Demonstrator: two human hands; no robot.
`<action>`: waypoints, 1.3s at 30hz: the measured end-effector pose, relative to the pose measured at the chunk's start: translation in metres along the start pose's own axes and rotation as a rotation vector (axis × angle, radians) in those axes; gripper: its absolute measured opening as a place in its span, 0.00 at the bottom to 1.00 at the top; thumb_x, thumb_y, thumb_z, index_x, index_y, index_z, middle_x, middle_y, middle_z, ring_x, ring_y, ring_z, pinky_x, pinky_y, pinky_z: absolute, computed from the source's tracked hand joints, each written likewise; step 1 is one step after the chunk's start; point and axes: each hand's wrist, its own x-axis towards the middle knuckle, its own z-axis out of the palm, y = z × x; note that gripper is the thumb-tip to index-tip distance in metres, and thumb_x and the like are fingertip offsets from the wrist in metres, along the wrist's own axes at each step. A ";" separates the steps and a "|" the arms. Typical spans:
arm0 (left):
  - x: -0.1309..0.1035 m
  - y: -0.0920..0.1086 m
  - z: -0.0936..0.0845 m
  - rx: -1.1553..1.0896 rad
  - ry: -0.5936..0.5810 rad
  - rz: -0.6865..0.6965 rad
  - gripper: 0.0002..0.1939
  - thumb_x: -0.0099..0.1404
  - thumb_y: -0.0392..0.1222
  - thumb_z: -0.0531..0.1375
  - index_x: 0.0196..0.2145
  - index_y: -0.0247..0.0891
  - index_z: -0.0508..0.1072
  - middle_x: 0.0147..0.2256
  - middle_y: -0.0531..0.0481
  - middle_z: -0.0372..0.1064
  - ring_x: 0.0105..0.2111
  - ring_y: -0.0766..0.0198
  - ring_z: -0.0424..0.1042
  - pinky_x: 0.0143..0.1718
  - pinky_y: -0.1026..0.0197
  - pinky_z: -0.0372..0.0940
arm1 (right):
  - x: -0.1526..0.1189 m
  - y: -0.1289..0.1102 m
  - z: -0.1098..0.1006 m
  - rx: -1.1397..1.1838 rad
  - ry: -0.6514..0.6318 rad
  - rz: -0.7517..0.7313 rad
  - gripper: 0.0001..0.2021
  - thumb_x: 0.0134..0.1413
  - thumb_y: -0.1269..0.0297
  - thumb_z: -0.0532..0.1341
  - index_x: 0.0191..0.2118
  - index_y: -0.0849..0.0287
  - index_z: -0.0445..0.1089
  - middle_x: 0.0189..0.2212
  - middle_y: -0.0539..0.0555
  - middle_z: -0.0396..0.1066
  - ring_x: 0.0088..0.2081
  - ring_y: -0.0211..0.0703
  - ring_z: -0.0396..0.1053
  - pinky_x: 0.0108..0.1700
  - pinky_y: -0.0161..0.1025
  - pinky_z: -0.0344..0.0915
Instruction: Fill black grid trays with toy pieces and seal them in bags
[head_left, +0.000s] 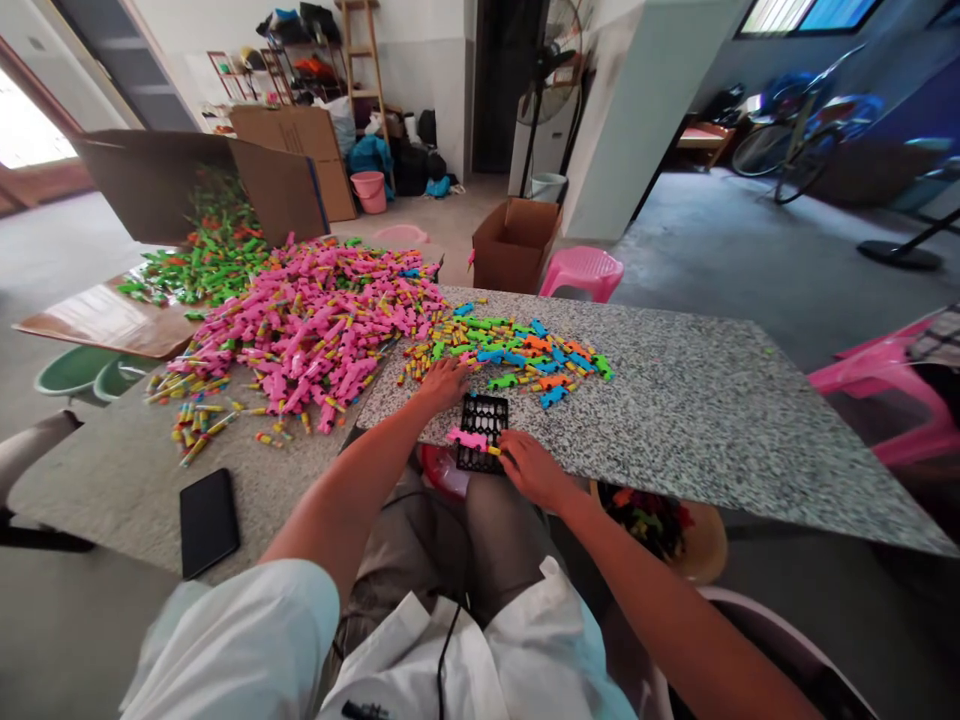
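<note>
A black slatted tray (491,412) lies at the table's front edge and juts out over my lap. Across it rests a pink toy car (468,439) with a yellow tube at its right end. My right hand (531,468) is closed at that yellow end, fingertips pinching it. My left hand (444,384) reaches to the near edge of a spread of green, blue and orange toy cars (514,350) with yellow tubes. Its fingers look extended over the pieces; whether they touch one is hard to see. A large heap of pink toy cars (315,315) lies left of it.
Green toy pieces (217,250) spill from a big cardboard box (161,185) at the far left. A black phone (208,522) lies on the left table part. Beyond the speckled table (697,410) stand a brown carton (512,245) and a pink stool (583,270). A tub (701,535) sits below the front edge.
</note>
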 end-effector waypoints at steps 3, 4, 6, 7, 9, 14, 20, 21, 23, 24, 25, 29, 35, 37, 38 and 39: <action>-0.001 0.004 -0.001 -0.015 0.059 -0.029 0.20 0.72 0.44 0.59 0.59 0.46 0.77 0.65 0.43 0.65 0.68 0.46 0.59 0.70 0.41 0.57 | -0.010 0.004 -0.009 0.025 0.022 0.021 0.10 0.73 0.64 0.55 0.51 0.57 0.71 0.54 0.63 0.74 0.63 0.55 0.68 0.66 0.59 0.66; -0.005 0.006 -0.001 -0.025 0.101 -0.037 0.19 0.72 0.43 0.59 0.58 0.46 0.77 0.67 0.43 0.63 0.69 0.46 0.57 0.71 0.41 0.56 | -0.011 0.005 -0.009 0.030 0.031 0.028 0.10 0.73 0.64 0.54 0.51 0.57 0.71 0.53 0.63 0.75 0.62 0.55 0.68 0.66 0.60 0.66; -0.014 0.012 0.000 -0.044 0.168 -0.017 0.18 0.73 0.43 0.58 0.58 0.46 0.78 0.70 0.44 0.59 0.72 0.47 0.54 0.73 0.41 0.54 | -0.011 0.005 -0.009 0.037 0.051 0.031 0.09 0.73 0.64 0.55 0.51 0.58 0.70 0.53 0.63 0.74 0.62 0.55 0.69 0.66 0.60 0.67; -0.019 0.016 0.000 -0.053 0.174 0.011 0.18 0.73 0.44 0.58 0.57 0.46 0.78 0.71 0.45 0.58 0.72 0.47 0.52 0.73 0.41 0.53 | -0.012 0.006 -0.008 0.040 0.059 0.030 0.09 0.73 0.64 0.55 0.51 0.58 0.70 0.54 0.64 0.74 0.62 0.55 0.69 0.66 0.60 0.67; -0.025 0.023 0.004 -0.070 0.128 0.070 0.17 0.73 0.48 0.60 0.56 0.46 0.79 0.71 0.45 0.58 0.73 0.47 0.51 0.74 0.40 0.51 | -0.012 0.006 -0.007 0.042 0.070 0.027 0.08 0.73 0.64 0.55 0.51 0.57 0.70 0.54 0.64 0.74 0.62 0.55 0.69 0.66 0.59 0.67; -0.019 0.035 0.015 -0.113 0.039 0.037 0.18 0.72 0.54 0.61 0.54 0.47 0.81 0.72 0.46 0.57 0.74 0.43 0.50 0.74 0.38 0.50 | -0.018 0.007 -0.006 0.061 0.072 0.026 0.08 0.73 0.65 0.55 0.51 0.57 0.69 0.55 0.62 0.74 0.64 0.54 0.67 0.67 0.58 0.66; -0.003 0.042 0.021 -0.140 0.011 0.028 0.15 0.71 0.52 0.63 0.49 0.46 0.84 0.72 0.45 0.58 0.73 0.43 0.51 0.74 0.35 0.48 | -0.019 0.003 -0.006 0.073 0.093 0.044 0.08 0.73 0.66 0.55 0.50 0.57 0.70 0.54 0.62 0.74 0.65 0.53 0.65 0.69 0.57 0.63; -0.001 0.044 0.023 -0.150 0.019 0.018 0.14 0.70 0.51 0.64 0.47 0.45 0.84 0.71 0.44 0.59 0.73 0.44 0.53 0.74 0.35 0.49 | -0.019 0.002 -0.005 0.073 0.100 0.050 0.08 0.73 0.66 0.55 0.50 0.57 0.70 0.55 0.62 0.74 0.65 0.53 0.65 0.69 0.58 0.63; 0.001 0.049 0.024 -0.172 0.061 -0.008 0.11 0.68 0.49 0.65 0.44 0.44 0.84 0.70 0.43 0.62 0.71 0.45 0.56 0.73 0.37 0.51 | -0.019 0.002 -0.004 0.076 0.113 0.059 0.08 0.73 0.66 0.55 0.50 0.57 0.70 0.55 0.62 0.74 0.66 0.53 0.65 0.69 0.58 0.63; 0.002 0.052 0.024 -0.184 0.097 -0.013 0.10 0.68 0.47 0.65 0.43 0.43 0.84 0.69 0.43 0.63 0.71 0.46 0.58 0.73 0.39 0.52 | -0.020 0.002 -0.004 0.079 0.117 0.061 0.08 0.73 0.65 0.55 0.50 0.57 0.70 0.55 0.62 0.74 0.66 0.52 0.65 0.69 0.58 0.63; 0.003 0.055 0.022 -0.197 0.139 -0.011 0.09 0.68 0.46 0.65 0.41 0.42 0.84 0.68 0.43 0.64 0.70 0.48 0.59 0.73 0.40 0.53 | -0.020 0.003 -0.003 0.084 0.117 0.059 0.08 0.73 0.65 0.54 0.50 0.56 0.70 0.55 0.61 0.74 0.66 0.52 0.65 0.69 0.58 0.64; -0.002 0.064 -0.006 -0.323 0.319 -0.052 0.06 0.68 0.40 0.62 0.35 0.42 0.80 0.63 0.43 0.71 0.65 0.52 0.66 0.70 0.46 0.59 | -0.022 0.007 0.000 0.125 0.132 0.054 0.10 0.73 0.64 0.54 0.52 0.56 0.71 0.55 0.62 0.74 0.66 0.52 0.66 0.69 0.58 0.64; -0.095 0.069 -0.071 -0.523 0.077 -0.291 0.10 0.68 0.44 0.56 0.32 0.39 0.74 0.31 0.52 0.73 0.34 0.62 0.71 0.39 0.62 0.65 | -0.019 0.010 0.000 0.303 0.222 0.222 0.12 0.71 0.60 0.55 0.52 0.57 0.72 0.56 0.62 0.74 0.64 0.53 0.68 0.69 0.57 0.63; -0.138 0.077 -0.074 -0.533 -0.190 -0.283 0.12 0.68 0.46 0.57 0.29 0.40 0.73 0.27 0.55 0.69 0.31 0.64 0.68 0.34 0.63 0.60 | -0.019 0.008 -0.006 0.399 0.281 0.314 0.14 0.71 0.57 0.55 0.54 0.56 0.72 0.56 0.61 0.75 0.61 0.52 0.70 0.66 0.53 0.66; -0.157 0.082 -0.072 -0.523 -0.292 -0.298 0.13 0.68 0.47 0.56 0.29 0.41 0.73 0.26 0.56 0.68 0.29 0.64 0.67 0.33 0.63 0.58 | -0.019 0.006 -0.009 0.440 0.308 0.361 0.15 0.71 0.56 0.55 0.54 0.56 0.72 0.55 0.60 0.75 0.59 0.51 0.72 0.64 0.52 0.67; -0.171 0.087 -0.067 -0.497 -0.378 -0.311 0.12 0.68 0.46 0.55 0.30 0.42 0.74 0.26 0.56 0.68 0.29 0.64 0.66 0.33 0.63 0.58 | -0.019 0.005 -0.013 0.470 0.334 0.406 0.16 0.71 0.55 0.55 0.55 0.56 0.71 0.54 0.59 0.76 0.57 0.51 0.73 0.62 0.50 0.68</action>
